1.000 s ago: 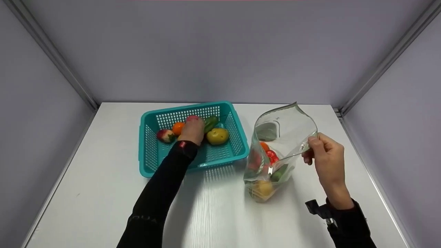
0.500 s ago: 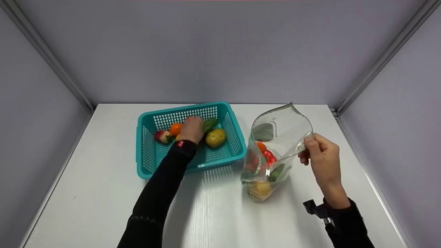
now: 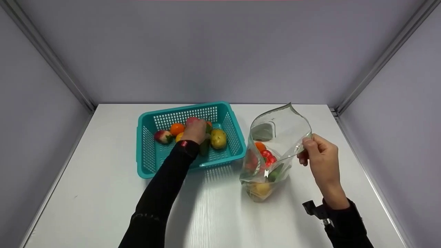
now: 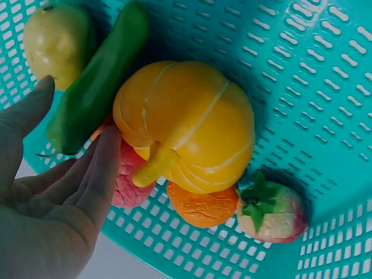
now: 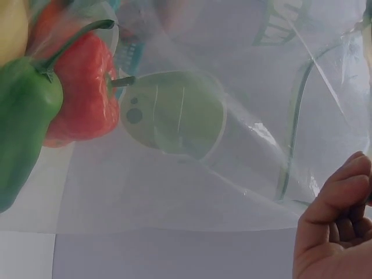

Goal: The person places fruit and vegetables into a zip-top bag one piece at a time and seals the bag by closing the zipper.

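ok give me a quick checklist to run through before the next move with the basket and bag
1. Clear bag mouth open: ok, it gapes upward.
2. Right hand holding the bag's rim: ok, pinched.
3. Room in the bag: ok, the red pepper and other produce sit low.
4. Left hand gripping the basket's long green vegetable: not ok, thumb apart from it.
5. Vegetable clear of the pumpkin: cannot tell.
6. Basket upright: ok.

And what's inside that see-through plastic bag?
The clear plastic bag holds a glossy red pepper, a long green pepper, something rounded and yellow, and something orange. Anything tucked behind them is covered.
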Available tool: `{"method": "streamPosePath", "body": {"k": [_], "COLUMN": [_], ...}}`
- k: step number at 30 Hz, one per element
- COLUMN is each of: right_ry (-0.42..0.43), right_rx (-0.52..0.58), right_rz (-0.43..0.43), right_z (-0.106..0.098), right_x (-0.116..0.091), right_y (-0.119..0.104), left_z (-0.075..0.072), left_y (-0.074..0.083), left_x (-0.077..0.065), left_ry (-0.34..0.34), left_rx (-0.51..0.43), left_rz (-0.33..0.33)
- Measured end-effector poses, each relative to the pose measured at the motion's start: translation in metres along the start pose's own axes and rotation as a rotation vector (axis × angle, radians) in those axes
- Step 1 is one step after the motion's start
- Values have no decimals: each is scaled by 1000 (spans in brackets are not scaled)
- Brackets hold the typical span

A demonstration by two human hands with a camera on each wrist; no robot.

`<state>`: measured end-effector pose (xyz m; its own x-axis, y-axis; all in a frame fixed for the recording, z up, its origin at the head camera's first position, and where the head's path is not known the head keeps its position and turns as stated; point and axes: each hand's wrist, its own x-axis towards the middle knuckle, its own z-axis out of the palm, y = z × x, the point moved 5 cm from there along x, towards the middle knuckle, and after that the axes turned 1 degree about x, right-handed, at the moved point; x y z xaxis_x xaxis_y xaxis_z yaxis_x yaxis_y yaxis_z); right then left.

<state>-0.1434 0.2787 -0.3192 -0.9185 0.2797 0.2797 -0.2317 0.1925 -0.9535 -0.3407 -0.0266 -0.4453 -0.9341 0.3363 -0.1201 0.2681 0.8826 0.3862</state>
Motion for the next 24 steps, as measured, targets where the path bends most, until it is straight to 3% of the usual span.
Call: {"method": "streamPosePath", "body": {"k": [7,18,24], "right_ry": [-12,-36,-37], "right_rx": [-23,-50,-48], "right_rz": [9,-6,-7], "right_z": [4,7,6], "right_x": [-2,-3,-2], "right_y": [1,0,-1], "left_z": [3,7,-6], "left_y": [-4,-7,1], "left_x": [-1,4,0], "left_ry": [10,-29,-20], "left_rx": [-4,-17,-64], "left_rz": [-29,-54,-51]}}
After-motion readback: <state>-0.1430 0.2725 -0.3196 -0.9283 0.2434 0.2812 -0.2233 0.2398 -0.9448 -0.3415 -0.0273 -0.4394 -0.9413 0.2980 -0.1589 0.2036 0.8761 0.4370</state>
